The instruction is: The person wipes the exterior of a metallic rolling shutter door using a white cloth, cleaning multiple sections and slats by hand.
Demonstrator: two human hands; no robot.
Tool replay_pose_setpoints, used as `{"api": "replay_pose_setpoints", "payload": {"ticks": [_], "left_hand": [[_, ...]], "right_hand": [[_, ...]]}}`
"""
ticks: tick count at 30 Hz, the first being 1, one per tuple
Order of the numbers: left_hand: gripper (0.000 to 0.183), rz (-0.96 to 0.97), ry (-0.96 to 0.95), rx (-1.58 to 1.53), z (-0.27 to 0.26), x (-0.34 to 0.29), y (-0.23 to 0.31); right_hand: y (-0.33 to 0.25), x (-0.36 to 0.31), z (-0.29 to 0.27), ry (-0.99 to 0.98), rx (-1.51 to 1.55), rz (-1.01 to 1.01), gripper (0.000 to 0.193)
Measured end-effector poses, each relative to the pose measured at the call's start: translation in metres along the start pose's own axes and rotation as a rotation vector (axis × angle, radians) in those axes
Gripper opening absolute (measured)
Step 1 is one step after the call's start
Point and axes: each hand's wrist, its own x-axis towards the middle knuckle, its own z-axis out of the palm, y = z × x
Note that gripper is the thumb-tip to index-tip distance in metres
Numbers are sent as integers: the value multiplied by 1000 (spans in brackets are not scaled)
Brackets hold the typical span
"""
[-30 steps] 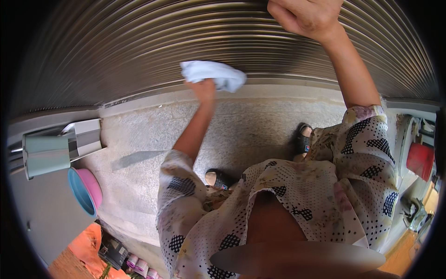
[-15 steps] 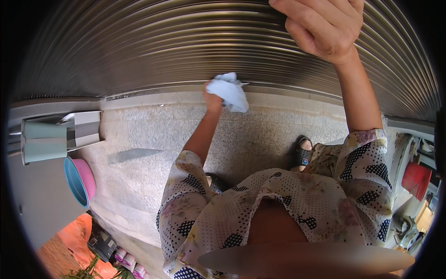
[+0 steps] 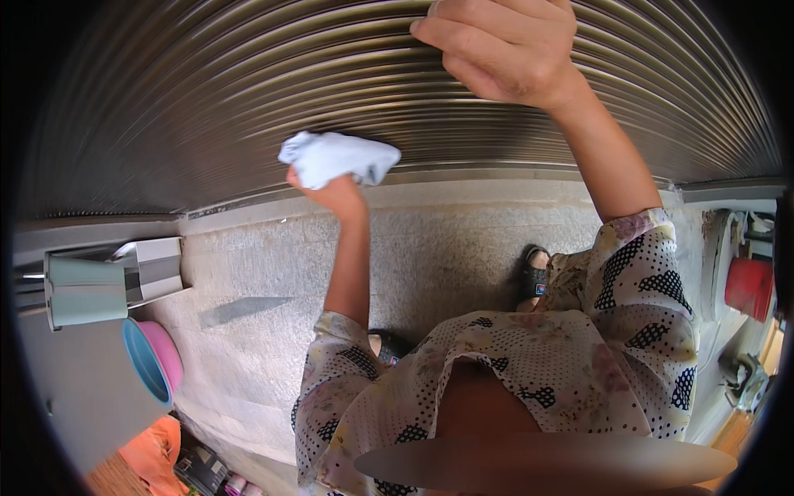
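A pale blue-white cloth is bunched in my left hand, whose fingers are mostly covered by it. The cloth lies against the lower part of a ribbed metal shutter, just above its bottom edge. My right hand is raised high in front of the shutter, at the top of the view. Its fingers are curled, and the upper part of the hand runs out of the picture. Whatever those fingers hold, if anything, cannot be seen.
Grey stone floor lies under my sandalled feet. At the left are a pale green bin and a pink-and-blue basin, with an orange cloth below. A red bucket is at the right.
My left hand has moved left along the shutter with the cloth, which is now spread wider. The right hand has shifted left and stays raised.
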Motion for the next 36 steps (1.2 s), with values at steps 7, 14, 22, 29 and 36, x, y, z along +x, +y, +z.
{"api": "replay_pose_setpoints", "payload": {"ticks": [7, 14, 22, 29, 36], "left_hand": [[39, 1099, -747, 437, 37, -44, 36], [46, 1088, -293, 323, 37, 1, 90], [25, 1421, -363, 505, 86, -56, 75], [22, 1503, -573, 375, 89, -65, 36], [35, 1186, -952, 711, -13, -20, -58]], "right_hand": [[-8, 10, -10, -72, -12, 19, 12], [-1, -6, -19, -180, 60, 30, 14], [-7, 2, -7, -32, 118, 37, 15], [-1, -8, -18, -114, 145, 15, 19], [-9, 3, 2, -159, 116, -18, 5]]}}
